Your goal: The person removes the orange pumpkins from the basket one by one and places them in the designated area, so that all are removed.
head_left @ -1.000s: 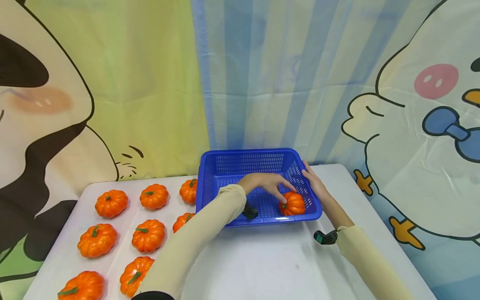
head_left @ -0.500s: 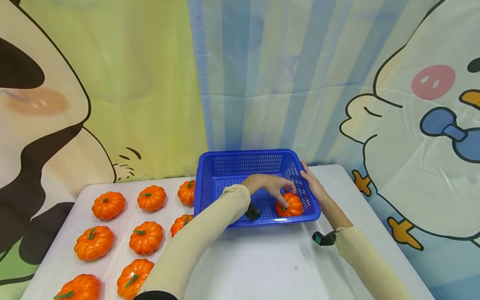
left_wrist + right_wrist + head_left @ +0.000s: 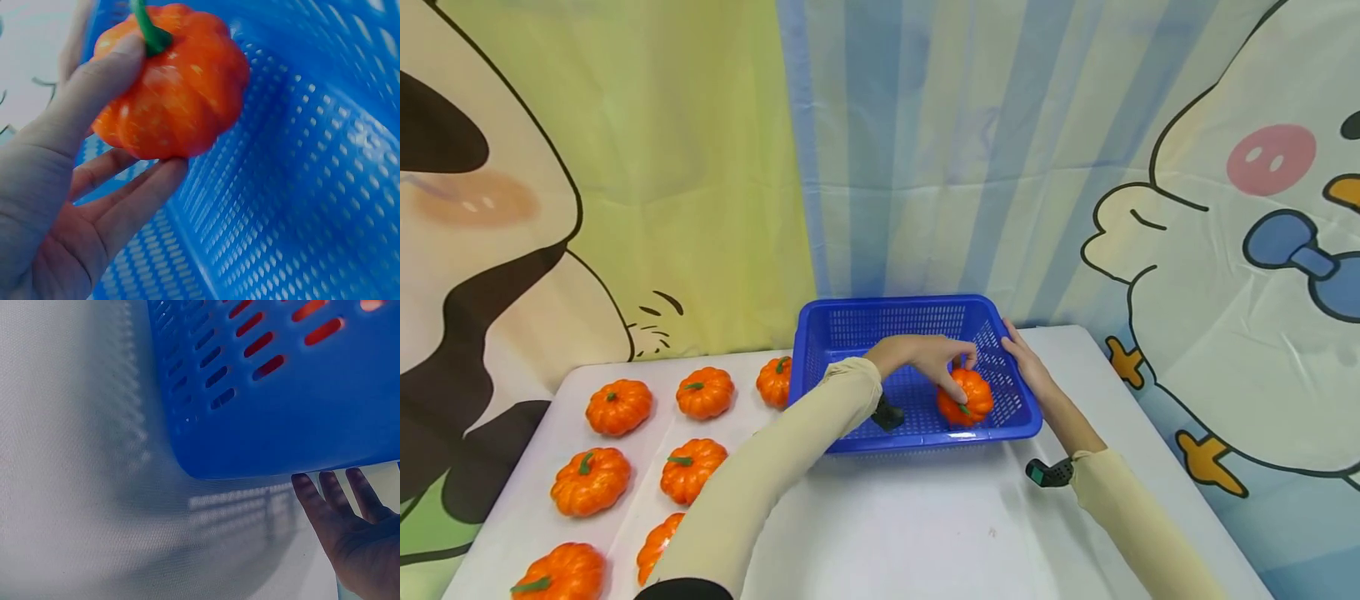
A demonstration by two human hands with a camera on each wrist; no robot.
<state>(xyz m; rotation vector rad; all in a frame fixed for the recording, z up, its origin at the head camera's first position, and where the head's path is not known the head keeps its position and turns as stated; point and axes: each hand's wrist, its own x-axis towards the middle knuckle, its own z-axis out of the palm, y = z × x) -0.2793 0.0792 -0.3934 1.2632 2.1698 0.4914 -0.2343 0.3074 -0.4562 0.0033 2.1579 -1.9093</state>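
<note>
My left hand (image 3: 934,360) grips a small orange toy pumpkin (image 3: 970,402) inside the blue plastic basket (image 3: 917,442). The left wrist view shows the thumb on the pumpkin (image 3: 194,94) beside its green stem, with fingers against its opposite side. Whether the pumpkin is off the basket floor I cannot tell. My right hand (image 3: 1032,367) touches the basket's right side from outside. In the right wrist view its fingers reach out fairly straight, fingertips at the edge of the basket (image 3: 269,440); the thumb is hidden there.
Several more orange pumpkins stand on the white table (image 3: 910,525) at the left, one (image 3: 773,382) close beside the basket. My left sleeve (image 3: 775,483) covers part of that group. A patterned curtain (image 3: 895,150) hangs behind the table.
My left hand has drawn the pumpkin leftward inside the basket, away from the right wall, its fingers now curled round it. My right hand stays at the basket's side.
</note>
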